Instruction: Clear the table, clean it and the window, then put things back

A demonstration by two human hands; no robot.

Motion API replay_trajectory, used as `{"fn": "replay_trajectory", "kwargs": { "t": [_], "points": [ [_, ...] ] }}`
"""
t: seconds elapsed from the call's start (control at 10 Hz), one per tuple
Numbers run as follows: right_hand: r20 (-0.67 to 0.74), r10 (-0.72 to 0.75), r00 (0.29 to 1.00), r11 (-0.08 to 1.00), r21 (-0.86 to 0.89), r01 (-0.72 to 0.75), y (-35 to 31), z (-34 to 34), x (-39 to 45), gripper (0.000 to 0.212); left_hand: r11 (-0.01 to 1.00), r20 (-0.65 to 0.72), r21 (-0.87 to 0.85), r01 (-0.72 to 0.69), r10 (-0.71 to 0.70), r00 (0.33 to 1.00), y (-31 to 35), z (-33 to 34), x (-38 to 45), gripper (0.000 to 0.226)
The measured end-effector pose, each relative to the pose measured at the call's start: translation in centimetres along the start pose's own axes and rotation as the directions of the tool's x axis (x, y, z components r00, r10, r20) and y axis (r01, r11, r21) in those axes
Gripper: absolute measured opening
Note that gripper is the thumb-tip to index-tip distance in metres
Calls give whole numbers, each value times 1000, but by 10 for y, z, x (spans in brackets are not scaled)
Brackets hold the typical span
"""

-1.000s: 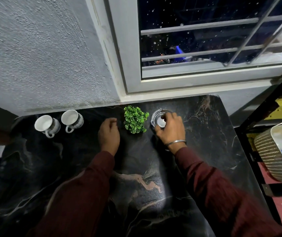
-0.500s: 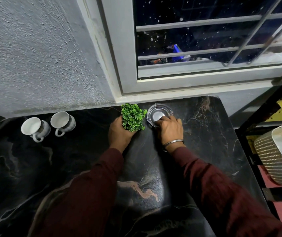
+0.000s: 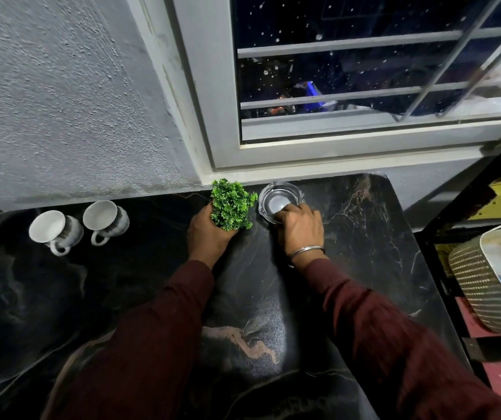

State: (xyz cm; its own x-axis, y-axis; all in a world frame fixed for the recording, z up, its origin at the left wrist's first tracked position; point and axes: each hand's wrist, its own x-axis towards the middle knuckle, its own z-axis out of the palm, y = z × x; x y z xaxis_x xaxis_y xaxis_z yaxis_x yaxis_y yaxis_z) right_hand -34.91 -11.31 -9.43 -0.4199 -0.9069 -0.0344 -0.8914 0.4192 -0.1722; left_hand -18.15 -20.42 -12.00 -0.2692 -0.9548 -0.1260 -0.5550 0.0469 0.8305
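A small green plant (image 3: pixel 232 204) stands at the back of the black marble table (image 3: pixel 364 237), just under the window (image 3: pixel 349 71). My left hand (image 3: pixel 208 233) is wrapped around its base, which is hidden by my fingers. To its right sits a clear glass ashtray (image 3: pixel 278 200), and my right hand (image 3: pixel 299 230) grips its near rim. Both things touch the table close to the wall. The window pane is dark and speckled with white spots.
Two white cups (image 3: pixel 52 230) (image 3: pixel 105 218) stand side by side at the back left of the table. A woven plastic basket (image 3: pixel 492 283) sits on a shelf beyond the table's right edge. A grey textured wall (image 3: pixel 61 101) rises behind the cups.
My left hand moved from the bare table onto the plant and closed around its base. Plant and ashtray have shifted back toward the wall, with my right hand staying on the ashtray.
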Motion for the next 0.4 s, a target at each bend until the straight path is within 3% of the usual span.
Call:
{"fn": "replay_trajectory", "kwargs": {
  "t": [0.3,0.4],
  "points": [
    [-88,-9,996,999,-34,6,-1,3,-5,23,995,0,7,-96,96,995,-7,-4,-3,75],
    [-116,-9,993,1000,9,10,0,-5,-11,35,1000,-16,24,-18,19,1000,-9,-9,-8,87]
  ]
}}
